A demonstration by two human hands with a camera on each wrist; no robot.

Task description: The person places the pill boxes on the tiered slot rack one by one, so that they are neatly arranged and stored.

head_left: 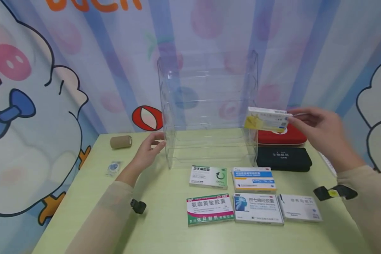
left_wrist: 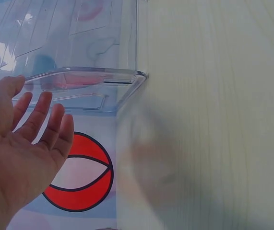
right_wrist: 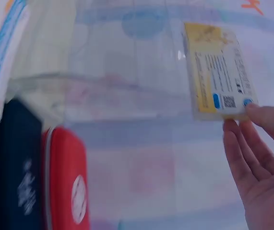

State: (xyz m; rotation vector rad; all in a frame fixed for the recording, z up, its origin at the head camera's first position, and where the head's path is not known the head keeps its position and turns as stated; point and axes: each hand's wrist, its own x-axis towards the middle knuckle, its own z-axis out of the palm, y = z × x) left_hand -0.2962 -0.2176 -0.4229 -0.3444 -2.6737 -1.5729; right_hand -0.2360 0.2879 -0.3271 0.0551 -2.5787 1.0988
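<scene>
A clear plastic tiered shelf (head_left: pixel 209 106) stands at the back of the pale green table (head_left: pixel 165 233). My left hand (head_left: pixel 157 141) is open, its fingertips at the shelf's left front wall (left_wrist: pixel 79 79); the palm and straight fingers (left_wrist: pixel 36 120) show in the left wrist view. My right hand (head_left: pixel 293 118) pinches the end of a white and yellow medicine box (head_left: pixel 266 120) and holds it in the air by the shelf's right side. In the right wrist view the box (right_wrist: pixel 220 72) lies in front of the shelf, with my thumb on its corner.
Several medicine boxes (head_left: pixel 255 207) lie in two rows in front of the shelf. A red pouch (head_left: pixel 280 137) and a black pouch (head_left: pixel 284 158) sit at the right. A tan bandage roll (head_left: pixel 121 141) and a small packet (head_left: pixel 113 168) lie at the left.
</scene>
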